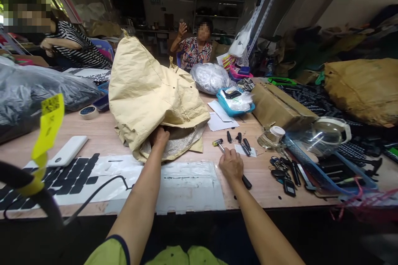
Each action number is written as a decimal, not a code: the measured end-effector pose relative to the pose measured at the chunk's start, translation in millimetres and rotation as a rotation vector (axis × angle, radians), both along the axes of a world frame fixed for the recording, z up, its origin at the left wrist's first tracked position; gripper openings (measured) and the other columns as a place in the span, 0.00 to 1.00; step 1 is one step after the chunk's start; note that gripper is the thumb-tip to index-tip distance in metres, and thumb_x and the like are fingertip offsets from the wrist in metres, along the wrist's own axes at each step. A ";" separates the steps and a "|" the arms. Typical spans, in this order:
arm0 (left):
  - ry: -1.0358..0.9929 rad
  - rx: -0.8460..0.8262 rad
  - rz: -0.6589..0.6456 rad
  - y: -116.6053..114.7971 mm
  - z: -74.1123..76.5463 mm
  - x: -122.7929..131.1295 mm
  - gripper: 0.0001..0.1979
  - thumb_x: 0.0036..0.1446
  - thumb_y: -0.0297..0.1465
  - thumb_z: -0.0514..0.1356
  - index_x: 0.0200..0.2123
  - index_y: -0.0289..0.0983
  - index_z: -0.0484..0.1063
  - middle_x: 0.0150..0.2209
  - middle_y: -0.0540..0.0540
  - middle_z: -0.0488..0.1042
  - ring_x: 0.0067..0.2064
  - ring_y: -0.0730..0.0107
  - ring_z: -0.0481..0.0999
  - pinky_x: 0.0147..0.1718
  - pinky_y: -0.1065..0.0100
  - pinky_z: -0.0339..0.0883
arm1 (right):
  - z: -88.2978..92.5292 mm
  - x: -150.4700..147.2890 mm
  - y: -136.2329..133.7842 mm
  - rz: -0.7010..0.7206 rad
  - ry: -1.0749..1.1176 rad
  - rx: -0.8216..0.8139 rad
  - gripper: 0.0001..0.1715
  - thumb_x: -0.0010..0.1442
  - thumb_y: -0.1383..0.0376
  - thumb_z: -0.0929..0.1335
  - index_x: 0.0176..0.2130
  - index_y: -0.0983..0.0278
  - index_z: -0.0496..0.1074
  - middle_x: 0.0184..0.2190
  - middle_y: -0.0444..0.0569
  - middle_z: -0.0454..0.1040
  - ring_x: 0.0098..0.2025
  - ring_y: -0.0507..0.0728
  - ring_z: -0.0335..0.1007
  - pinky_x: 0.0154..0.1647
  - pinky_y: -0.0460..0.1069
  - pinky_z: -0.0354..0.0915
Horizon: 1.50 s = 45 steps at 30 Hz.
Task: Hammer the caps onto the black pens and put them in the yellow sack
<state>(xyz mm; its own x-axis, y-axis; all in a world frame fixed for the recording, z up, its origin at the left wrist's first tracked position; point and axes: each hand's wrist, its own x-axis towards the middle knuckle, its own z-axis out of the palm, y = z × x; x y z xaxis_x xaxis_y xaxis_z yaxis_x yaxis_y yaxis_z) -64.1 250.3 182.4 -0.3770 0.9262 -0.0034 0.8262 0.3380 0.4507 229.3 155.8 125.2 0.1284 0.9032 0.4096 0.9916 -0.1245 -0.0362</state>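
Observation:
My left hand (159, 136) reaches into the open mouth of a big tan paper sack (149, 91) lying on the wooden table (264, 182); its fingers are hidden inside. My right hand (231, 165) is closed round the black handle of a small hammer (221, 145), whose yellow-tipped head points away from me. A white plastic sheet (186, 186) lies flat under both forearms. Several small black pieces (242, 140) lie just beyond the hammer.
A cardboard box (276, 105), a blue tray (236, 101), a clear jug (323, 134) and black key parts (286, 174) sit right. A white power bank (66, 151), tape roll (88, 112) and grey bag (34, 91) sit left. Two people sit across the table.

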 end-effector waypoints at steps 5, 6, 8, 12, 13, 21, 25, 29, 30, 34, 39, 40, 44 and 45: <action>0.052 0.064 -0.045 -34.8 2.0 19.4 0.20 0.59 0.30 0.54 0.54 0.37 0.74 0.56 0.31 0.71 0.56 0.42 0.71 0.52 0.51 0.68 | 0.9 -1.5 1.2 -0.001 0.004 -0.002 0.15 0.61 0.68 0.63 0.45 0.63 0.75 0.35 0.52 0.69 0.39 0.58 0.61 0.36 0.51 0.54; 0.053 0.085 -0.070 -41.5 0.3 22.0 0.20 0.59 0.30 0.54 0.54 0.38 0.74 0.57 0.32 0.70 0.57 0.43 0.70 0.53 0.50 0.68 | 1.0 -2.0 1.6 -0.002 0.005 -0.003 0.15 0.62 0.68 0.63 0.45 0.63 0.75 0.35 0.53 0.69 0.39 0.58 0.61 0.35 0.51 0.54; 0.033 0.110 -0.129 -52.9 -5.4 25.1 0.19 0.58 0.28 0.56 0.52 0.40 0.75 0.60 0.34 0.68 0.61 0.44 0.67 0.55 0.50 0.66 | 1.2 -2.9 2.2 -0.004 0.010 -0.007 0.15 0.62 0.68 0.62 0.45 0.63 0.75 0.35 0.53 0.69 0.39 0.58 0.62 0.35 0.50 0.53; 0.022 0.227 -0.182 -70.2 -15.9 28.3 0.16 0.58 0.27 0.60 0.49 0.40 0.77 0.67 0.36 0.60 0.67 0.42 0.59 0.62 0.48 0.59 | 1.6 -4.6 3.1 -0.009 0.028 -0.016 0.16 0.63 0.68 0.62 0.46 0.63 0.75 0.36 0.53 0.69 0.39 0.58 0.62 0.36 0.50 0.53; 0.027 0.275 -0.178 -74.9 -16.6 30.1 0.15 0.60 0.28 0.59 0.49 0.39 0.77 0.65 0.35 0.63 0.66 0.42 0.61 0.62 0.48 0.59 | 2.1 -5.1 3.2 -0.010 0.033 -0.018 0.16 0.62 0.68 0.62 0.47 0.63 0.75 0.36 0.53 0.69 0.39 0.59 0.62 0.36 0.50 0.53; -0.050 0.185 -0.757 -126.2 -22.5 69.5 0.08 0.61 0.33 0.62 0.43 0.42 0.78 0.39 0.45 0.73 0.44 0.61 0.74 0.42 0.66 0.67 | 10.2 -9.3 2.7 -0.018 0.055 -0.068 0.16 0.64 0.68 0.61 0.47 0.64 0.74 0.38 0.54 0.70 0.41 0.59 0.62 0.38 0.51 0.54; -0.109 0.124 -0.762 -131.7 -33.4 72.4 0.08 0.58 0.35 0.65 0.41 0.43 0.78 0.39 0.46 0.72 0.45 0.61 0.72 0.42 0.65 0.67 | 10.3 -10.0 3.3 -0.022 0.060 -0.078 0.16 0.64 0.67 0.61 0.47 0.64 0.74 0.38 0.54 0.70 0.41 0.60 0.62 0.38 0.51 0.54; -0.216 0.099 -0.745 -125.6 -33.7 58.8 0.12 0.54 0.35 0.67 0.43 0.42 0.78 0.39 0.47 0.71 0.45 0.61 0.72 0.44 0.64 0.67 | 10.3 -10.4 3.3 -0.024 0.061 -0.080 0.16 0.64 0.67 0.61 0.46 0.64 0.74 0.38 0.54 0.70 0.41 0.60 0.62 0.38 0.51 0.54; -0.246 0.089 -0.755 -124.9 -32.8 55.4 0.13 0.53 0.34 0.68 0.43 0.41 0.78 0.39 0.47 0.71 0.44 0.61 0.73 0.45 0.64 0.68 | 10.6 -10.5 3.3 -0.025 0.062 -0.080 0.16 0.64 0.67 0.61 0.46 0.64 0.74 0.38 0.55 0.70 0.41 0.60 0.62 0.38 0.51 0.54; -0.302 0.136 -0.732 -129.3 -32.6 48.8 0.16 0.49 0.32 0.70 0.44 0.40 0.77 0.39 0.47 0.72 0.43 0.62 0.73 0.46 0.63 0.68 | 11.3 -10.2 3.6 -0.026 0.066 -0.083 0.16 0.64 0.67 0.61 0.47 0.64 0.74 0.39 0.55 0.70 0.41 0.60 0.62 0.37 0.51 0.54; -0.233 0.245 -0.623 -136.3 -38.9 51.5 0.12 0.47 0.32 0.71 0.37 0.39 0.77 0.36 0.46 0.73 0.43 0.59 0.72 0.45 0.61 0.67 | 9.0 -7.7 3.6 -0.025 0.058 -0.077 0.16 0.64 0.67 0.61 0.48 0.64 0.74 0.38 0.55 0.69 0.41 0.60 0.62 0.37 0.51 0.54; -0.231 0.240 -0.619 -136.0 -39.8 51.9 0.12 0.47 0.32 0.71 0.36 0.39 0.77 0.35 0.46 0.73 0.42 0.60 0.72 0.45 0.61 0.67 | 8.6 -7.3 3.3 -0.024 0.057 -0.077 0.16 0.64 0.67 0.61 0.47 0.64 0.74 0.38 0.55 0.69 0.41 0.60 0.62 0.37 0.51 0.54; -0.266 0.219 -0.603 -130.8 -41.1 51.1 0.11 0.46 0.30 0.71 0.36 0.39 0.78 0.34 0.47 0.73 0.41 0.61 0.72 0.44 0.61 0.67 | 10.4 -7.0 3.1 -0.020 0.072 -0.079 0.16 0.64 0.67 0.61 0.47 0.64 0.75 0.39 0.55 0.70 0.41 0.60 0.62 0.38 0.51 0.55; -0.277 0.212 -0.598 -129.1 -40.9 50.7 0.10 0.46 0.29 0.70 0.35 0.39 0.78 0.34 0.47 0.73 0.41 0.61 0.72 0.44 0.61 0.67 | 12.2 -6.7 3.7 -0.021 0.084 -0.088 0.17 0.64 0.67 0.61 0.47 0.64 0.75 0.39 0.55 0.70 0.41 0.60 0.63 0.38 0.50 0.55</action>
<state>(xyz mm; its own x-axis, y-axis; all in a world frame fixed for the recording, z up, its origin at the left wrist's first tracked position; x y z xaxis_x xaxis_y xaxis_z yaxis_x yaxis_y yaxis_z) -13.4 121.2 141.4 0.1874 0.9660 0.1779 0.6885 -0.2583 0.6777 222.6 159.5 137.4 0.1776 0.9321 0.3156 0.9827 -0.1511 -0.1067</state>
